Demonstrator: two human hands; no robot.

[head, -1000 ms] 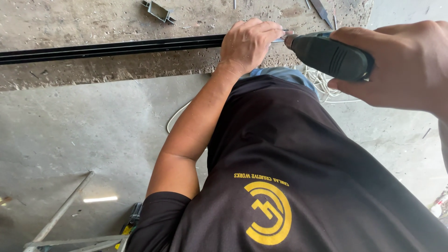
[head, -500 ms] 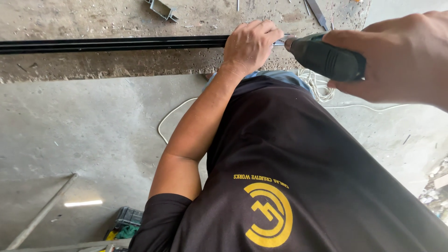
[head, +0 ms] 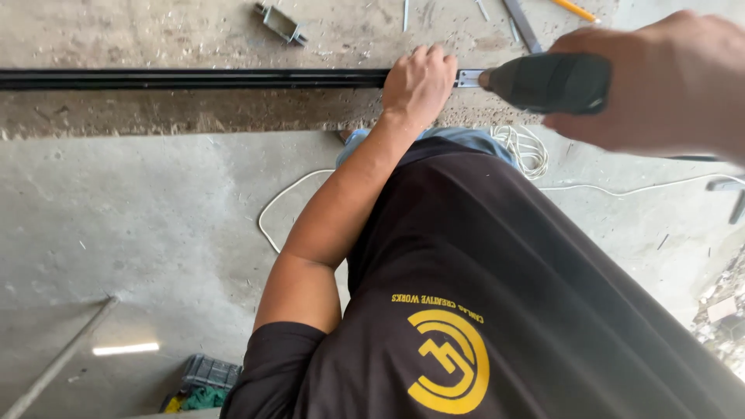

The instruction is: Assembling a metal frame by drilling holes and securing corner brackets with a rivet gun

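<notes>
A long black metal rail (head: 194, 78) lies along a rough concrete ledge at the top of the view. My left hand (head: 419, 77) is closed over the rail's right end, pressing it to the ledge. Just right of it a small silver bracket (head: 469, 77) shows at the rail's end. My right hand (head: 660, 85) grips a dark green power drill (head: 551, 81), held level with its nose at the bracket. The drill's bit is hidden between nose and bracket. My dark shirt fills the lower right.
A small metal clip (head: 279, 22), a yellow pencil (head: 576, 9) and thin metal strips lie on the ledge above the rail. A white cord (head: 528, 147) coils on the concrete floor below. A crate with green contents (head: 203, 380) sits at the bottom left.
The view has shifted slightly; my hands and the drill stay at the rail's right end. A slanted pole at the lower left moved out and back into view.
</notes>
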